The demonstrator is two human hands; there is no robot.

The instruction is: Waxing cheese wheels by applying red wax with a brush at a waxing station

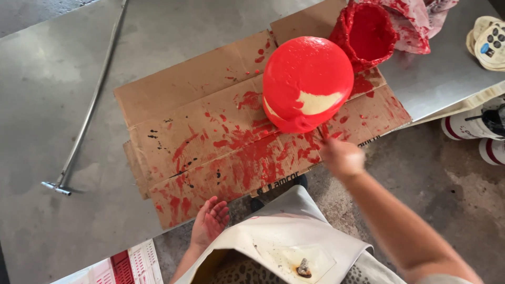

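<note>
Steel table [63,105] bears red-spattered cardboard [210,131]; left hand [210,221] spread open; right hand [342,156] blurred, grip unclear.

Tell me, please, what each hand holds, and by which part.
The left hand is open, palm up, and holds nothing. The right hand is blurred beside the red-painted dome; whether it grips anything cannot be told.

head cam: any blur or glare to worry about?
Head view: right hand is motion-blurred, its grip unreadable; left hand is sharp, palm open. Soft sheen on the red dome, no blown glare. Table evenly lit with faint reflections; straight edges bow slightly toward the frame borders.
</note>
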